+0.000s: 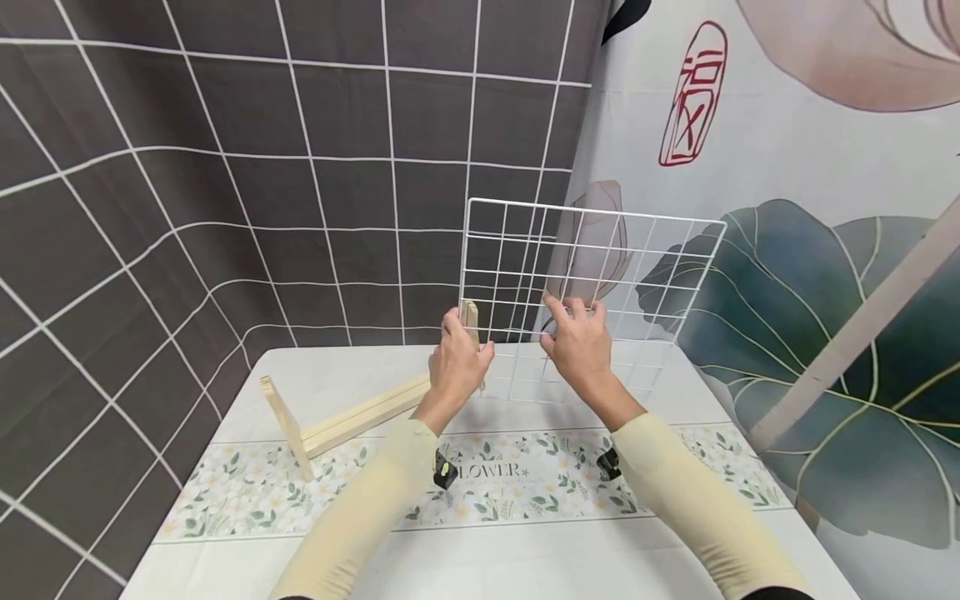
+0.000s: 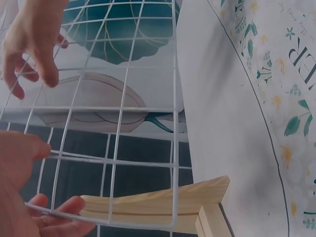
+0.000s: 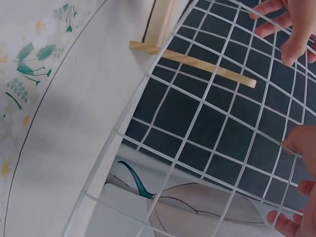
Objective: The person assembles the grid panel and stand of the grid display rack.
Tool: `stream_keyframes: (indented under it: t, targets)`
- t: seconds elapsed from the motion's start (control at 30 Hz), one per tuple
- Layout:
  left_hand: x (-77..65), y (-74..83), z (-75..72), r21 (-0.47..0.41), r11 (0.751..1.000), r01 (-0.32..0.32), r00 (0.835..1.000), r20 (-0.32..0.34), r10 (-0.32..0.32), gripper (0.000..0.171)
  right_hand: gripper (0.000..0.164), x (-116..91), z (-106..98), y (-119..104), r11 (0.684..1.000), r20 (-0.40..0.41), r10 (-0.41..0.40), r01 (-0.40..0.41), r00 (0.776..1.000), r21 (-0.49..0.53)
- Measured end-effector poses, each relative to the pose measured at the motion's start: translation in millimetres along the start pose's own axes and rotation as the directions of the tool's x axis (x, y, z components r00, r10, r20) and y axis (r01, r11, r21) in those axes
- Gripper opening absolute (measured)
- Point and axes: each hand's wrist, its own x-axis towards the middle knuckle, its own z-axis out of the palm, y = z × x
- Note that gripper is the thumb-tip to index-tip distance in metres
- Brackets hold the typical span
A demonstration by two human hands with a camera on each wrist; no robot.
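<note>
A white wire grid panel [image 1: 592, 275] is held up over the far side of the table, its far part rising against the backdrop. My left hand [image 1: 459, 358] grips the panel at its left side; in the left wrist view, the fingers [image 2: 74, 207] pass under an outer wire with the thumb above. My right hand [image 1: 581, 342] holds wires farther right, thumb and fingers [image 3: 289, 222] around them in the right wrist view. A pale wooden frame [image 1: 367, 417] stands on the table, its right upright [image 1: 471, 321] beside my left hand and behind the panel's edge wires.
The frame's left upright [image 1: 285, 429] leans at the table's left side. A white tablecloth [image 1: 487, 550] with a floral band covers the table. Behind hang a dark checked curtain [image 1: 330, 192] and a light curtain with large leaves [image 1: 795, 317].
</note>
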Motion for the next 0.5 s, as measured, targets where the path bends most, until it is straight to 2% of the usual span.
stream_keyframes:
  t: [0.13, 0.23, 0.37, 0.5]
  targets:
    - [0.8, -5.9, -6.3, -0.033, 0.999, -0.025, 0.999, 0.033, 0.026, 0.075, 0.056, 0.9, -0.4, 1.0, 1.0, -0.012, -0.001, 0.001, 1.0, 0.009]
    - [1.4, -13.0, -14.3, -0.077, 0.996, -0.045, 0.998, 0.044, 0.049, 0.069, 0.055, 1.8, -2.0, 2.6, 1.0, 0.005, 0.004, -0.004, 1.0, 0.006]
    - [2.8, -23.6, -25.7, -0.085, 0.995, -0.052, 0.999, 0.011, 0.054, 0.056, 0.055, 2.3, -4.4, 6.4, 1.0, 0.014, 0.011, -0.011, 1.0, -0.009]
    - [3.9, -35.2, -40.5, -0.068, 0.997, -0.023, 0.999, -0.024, 0.021, 0.049, 0.056, 1.4, -5.6, 8.1, 1.0, 0.005, 0.02, -0.02, 1.0, -0.008]
